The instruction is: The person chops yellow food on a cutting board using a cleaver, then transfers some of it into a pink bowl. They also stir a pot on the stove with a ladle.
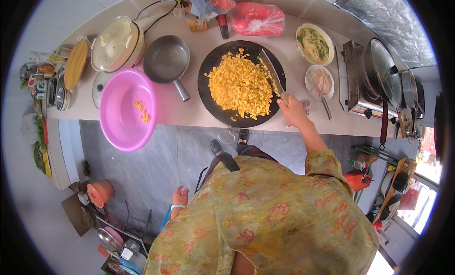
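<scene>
My right hand (293,110) grips the handle of a kitchen knife (271,69), its broad blade lying along the right side of a heap of chopped yellow-orange food (239,85). The heap rests on a round black board or pan (207,106) with a metal ring at its near edge. My left hand (180,195) hangs low beside my body, fingers apart and holding nothing. Left of the black round, a pink plastic basin (119,108) has a few yellow bits inside. Between them is a grey frying pan (167,58).
An electric pot with a glass lid (112,44) stands at the back left. On the right are a bowl of greenish food (312,45), a small dish (311,92) with a utensil, and a gas stove (359,106) bearing pans. Red bagged items (257,19) lie behind.
</scene>
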The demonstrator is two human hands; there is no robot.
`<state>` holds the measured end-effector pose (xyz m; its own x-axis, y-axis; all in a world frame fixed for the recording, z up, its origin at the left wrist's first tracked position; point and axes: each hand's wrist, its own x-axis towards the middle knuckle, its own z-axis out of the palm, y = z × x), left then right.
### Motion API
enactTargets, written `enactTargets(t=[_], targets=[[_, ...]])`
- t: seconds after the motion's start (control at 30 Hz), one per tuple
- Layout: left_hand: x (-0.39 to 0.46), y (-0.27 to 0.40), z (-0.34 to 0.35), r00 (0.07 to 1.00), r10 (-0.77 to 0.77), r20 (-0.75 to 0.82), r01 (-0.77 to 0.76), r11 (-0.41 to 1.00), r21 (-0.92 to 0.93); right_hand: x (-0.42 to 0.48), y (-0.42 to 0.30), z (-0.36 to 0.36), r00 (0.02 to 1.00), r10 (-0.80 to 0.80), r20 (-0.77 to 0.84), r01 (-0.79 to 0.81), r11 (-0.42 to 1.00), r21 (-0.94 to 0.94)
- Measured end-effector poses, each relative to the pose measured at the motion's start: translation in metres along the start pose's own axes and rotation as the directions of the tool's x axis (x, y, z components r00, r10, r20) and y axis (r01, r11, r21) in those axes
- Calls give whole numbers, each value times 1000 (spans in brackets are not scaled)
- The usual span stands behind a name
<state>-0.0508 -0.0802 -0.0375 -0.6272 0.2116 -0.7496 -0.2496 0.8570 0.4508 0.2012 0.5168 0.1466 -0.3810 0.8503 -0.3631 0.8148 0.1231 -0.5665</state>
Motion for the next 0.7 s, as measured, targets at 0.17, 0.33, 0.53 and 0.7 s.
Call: enactTargets(t=[0.17, 0.33, 0.53, 0.7], targets=[[20, -34, 12, 997, -73, 20, 74, 993, -90, 4, -4, -14, 997, 5, 78, -4, 1000, -10], [0, 18, 22, 999, 49, 19, -49, 999, -4, 2, -9, -5, 989, -117, 94, 124, 990, -65], [-22, 56, 24, 996, 92, 0, -90, 974, 209, 1, -11, -5, 988, -111, 104, 118, 991, -62], [-6, 31, 23, 997, 79, 13, -80, 994, 78, 4, -16, 0, 983, -128, 130, 145, 981, -130]])
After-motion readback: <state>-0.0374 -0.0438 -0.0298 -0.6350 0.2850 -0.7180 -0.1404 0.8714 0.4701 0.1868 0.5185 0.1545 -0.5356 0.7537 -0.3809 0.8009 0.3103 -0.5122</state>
